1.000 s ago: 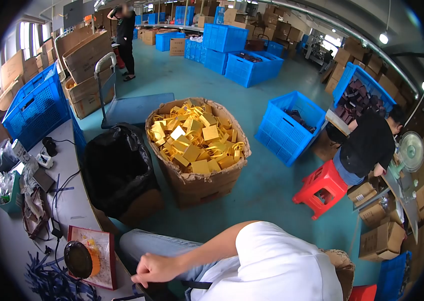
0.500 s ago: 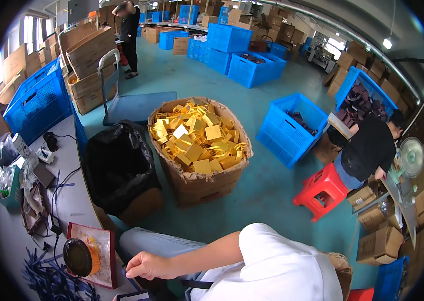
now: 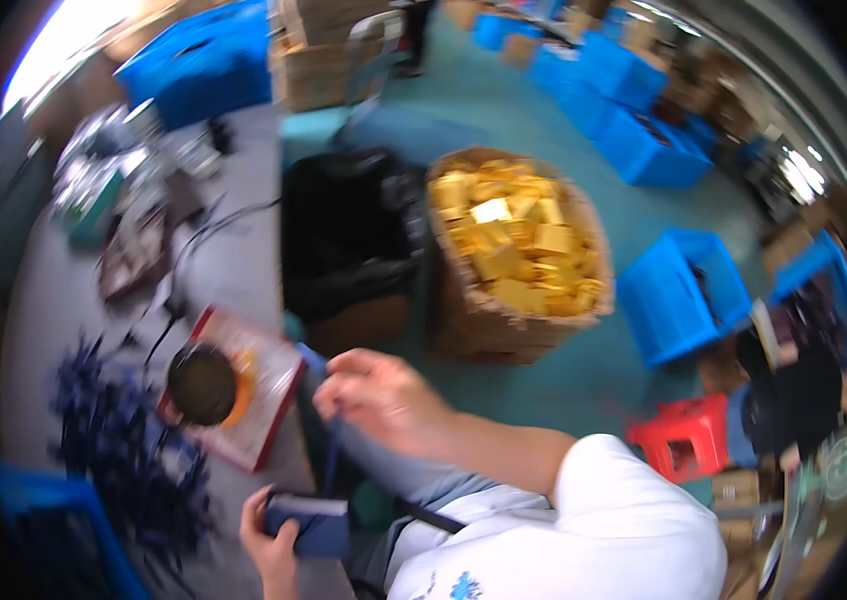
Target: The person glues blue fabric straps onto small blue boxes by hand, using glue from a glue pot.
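Observation:
Low in the view, my left hand (image 3: 268, 545) grips a small dark blue box (image 3: 318, 526), its fingers on one side and thumb on the front. Higher up, my right hand (image 3: 383, 400) is slightly blurred, fingers bent and drawn together on a blue ribbon (image 3: 333, 455). The ribbon hangs from the fingers toward the box, and a short blue end sticks out beyond the fingertips. Left of my right hand lies a red-edged board (image 3: 278, 395) bearing a round, dark-topped orange object (image 3: 205, 385). Beside it, many dark blue ribbons (image 3: 113, 420) are heaped on the table.
The grey table (image 3: 243, 230) also carries cables and plastic-wrapped items (image 3: 103, 150). Beyond its edge stand a black-lined bin (image 3: 343, 270) and a carton (image 3: 473, 325) of gold boxes. A blue crate (image 3: 658, 310) and a seated person (image 3: 793, 390) on a red stool (image 3: 683, 435) are rightward.
The view has swung left and down, bringing my left hand and the blue box into sight. My right hand has risen from near the board, with the ribbon now showing below it.

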Tool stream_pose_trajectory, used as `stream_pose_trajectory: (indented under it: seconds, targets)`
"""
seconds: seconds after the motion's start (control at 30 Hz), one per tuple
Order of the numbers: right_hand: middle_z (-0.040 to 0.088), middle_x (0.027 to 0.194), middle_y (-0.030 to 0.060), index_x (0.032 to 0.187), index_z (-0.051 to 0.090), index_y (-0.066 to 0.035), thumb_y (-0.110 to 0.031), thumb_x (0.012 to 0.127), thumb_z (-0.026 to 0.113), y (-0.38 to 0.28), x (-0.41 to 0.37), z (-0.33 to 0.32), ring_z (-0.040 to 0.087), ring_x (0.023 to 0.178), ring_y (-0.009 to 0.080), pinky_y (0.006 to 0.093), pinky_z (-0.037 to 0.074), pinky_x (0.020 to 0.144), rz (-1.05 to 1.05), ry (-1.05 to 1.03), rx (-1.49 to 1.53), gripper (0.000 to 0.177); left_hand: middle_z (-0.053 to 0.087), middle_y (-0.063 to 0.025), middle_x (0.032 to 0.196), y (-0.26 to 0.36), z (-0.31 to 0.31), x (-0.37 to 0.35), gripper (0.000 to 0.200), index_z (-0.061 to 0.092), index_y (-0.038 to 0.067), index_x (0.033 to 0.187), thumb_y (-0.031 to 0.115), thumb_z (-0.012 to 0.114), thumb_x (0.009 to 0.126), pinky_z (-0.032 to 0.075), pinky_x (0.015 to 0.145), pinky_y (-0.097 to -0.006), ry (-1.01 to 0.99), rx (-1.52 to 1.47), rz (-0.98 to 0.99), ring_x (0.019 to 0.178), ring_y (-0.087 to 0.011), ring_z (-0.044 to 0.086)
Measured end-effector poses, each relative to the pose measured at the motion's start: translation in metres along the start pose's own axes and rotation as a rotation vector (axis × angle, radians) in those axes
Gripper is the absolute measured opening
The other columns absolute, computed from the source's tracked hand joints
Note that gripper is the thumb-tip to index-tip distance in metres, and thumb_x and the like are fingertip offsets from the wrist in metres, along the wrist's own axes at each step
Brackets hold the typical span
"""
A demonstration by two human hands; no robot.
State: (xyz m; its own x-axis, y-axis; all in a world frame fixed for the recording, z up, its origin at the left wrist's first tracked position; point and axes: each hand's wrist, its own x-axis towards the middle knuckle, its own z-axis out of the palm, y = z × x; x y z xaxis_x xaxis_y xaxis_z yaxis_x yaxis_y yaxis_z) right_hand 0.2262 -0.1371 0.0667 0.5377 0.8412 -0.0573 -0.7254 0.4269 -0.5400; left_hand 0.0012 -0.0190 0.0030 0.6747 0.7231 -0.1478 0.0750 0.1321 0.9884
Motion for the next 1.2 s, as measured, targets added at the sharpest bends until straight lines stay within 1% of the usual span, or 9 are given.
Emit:
stream_pose_trajectory:
  seconds: [0.07,0.27,0.43,0.53,0.57,0.63,0.67,0.8,1.2]
  targets:
    - [0.061,0.087,0.0125,0.114,0.052,0.000,-0.011,0.085,0.060,-0.005,0.002,0.002,0.057,0.083,0.0199,0.0306,0.045,0.080,0.055,0.070,-0.128,0.032,0.059,-0.0051,0.090,0.004,-0.003,0.000,0.050,0.054,0.000,0.110,-0.003,0.059,0.060,0.042,0.076,-0.0227,-0.050,0.026,-0.041,0.083,-0.0123,0.055]
    - [0.064,0.086,0.0098,0.098,0.063,-0.001,-0.010,0.088,0.057,-0.004,0.015,0.000,0.061,0.079,0.0171,0.0298,0.049,0.077,0.092,0.057,-0.110,0.014,0.062,-0.0071,0.094,-0.001,-0.012,0.002,0.047,0.054,0.002,0.111,0.000,0.068,0.066,0.046,0.075,-0.0241,-0.150,-0.116,-0.044,0.083,-0.0122,0.059]
    - [0.062,0.078,0.0074,0.097,0.061,-0.002,-0.013,0.089,0.056,-0.009,0.036,0.009,0.059,0.074,0.0173,0.0320,0.050,0.073,0.039,0.003,-0.168,0.015,0.061,-0.0074,0.096,-0.007,-0.018,0.004,0.051,0.053,0.002,0.112,0.005,0.074,0.066,0.047,0.077,-0.0247,-0.169,-0.041,-0.043,0.086,-0.0127,0.059]
    - [0.060,0.073,0.0053,0.091,0.061,-0.003,-0.014,0.089,0.057,-0.006,0.045,0.022,0.053,0.063,0.0129,0.0264,0.045,0.057,0.112,0.043,-0.247,0.012,0.061,-0.0078,0.097,0.003,-0.019,0.006,0.052,0.053,0.002,0.113,0.007,0.075,0.066,0.046,0.079,-0.0254,-0.200,-0.058,-0.074,0.088,-0.0130,0.059]
    - [0.057,0.069,0.0023,0.088,0.060,-0.004,-0.014,0.089,0.058,-0.003,0.049,0.026,0.044,0.053,0.0071,0.0204,0.035,0.046,0.153,0.079,-0.359,0.010,0.061,-0.0080,0.098,0.006,-0.019,0.005,0.051,0.053,0.002,0.113,0.006,0.075,0.067,0.046,0.080,-0.0257,-0.230,-0.051,-0.103,0.089,-0.0131,0.058]
    - [0.053,0.065,-0.0006,0.087,0.061,-0.004,-0.013,0.088,0.059,0.011,0.060,0.017,0.036,0.048,0.0028,0.0170,0.027,0.042,0.187,0.078,-0.497,0.009,0.062,-0.0090,0.098,0.000,-0.020,0.006,0.051,0.053,0.000,0.113,0.006,0.075,0.068,0.045,0.084,-0.0267,-0.258,-0.078,-0.079,0.091,-0.0138,0.059]
    - [0.049,0.062,-0.0037,0.085,0.060,-0.004,-0.013,0.087,0.060,0.019,0.064,0.020,0.032,0.047,0.0004,0.0165,0.023,0.041,0.184,0.105,-0.564,0.009,0.062,-0.0093,0.098,0.000,-0.020,0.006,0.050,0.053,0.000,0.112,0.006,0.075,0.068,0.045,0.085,-0.0270,-0.277,-0.073,-0.069,0.091,-0.0140,0.059]
    - [0.044,0.057,-0.0066,0.080,0.060,-0.002,-0.015,0.084,0.064,0.044,0.083,0.017,0.030,0.046,0.0000,0.0184,0.020,0.041,0.213,0.104,-0.687,0.014,0.062,-0.0092,0.097,-0.002,-0.023,0.008,0.049,0.054,-0.001,0.111,0.009,0.076,0.069,0.045,0.085,-0.0269,-0.300,-0.050,-0.013,0.090,-0.0135,0.059]
    - [0.045,0.054,-0.0064,0.075,0.060,-0.001,-0.018,0.079,0.070,0.073,0.102,0.015,0.031,0.043,0.0008,0.0184,0.022,0.040,0.204,0.162,-0.827,0.020,0.062,-0.0101,0.096,-0.007,-0.025,0.010,0.050,0.054,-0.002,0.110,0.013,0.076,0.069,0.046,0.084,-0.0273,-0.297,-0.071,0.007,0.089,-0.0139,0.060]
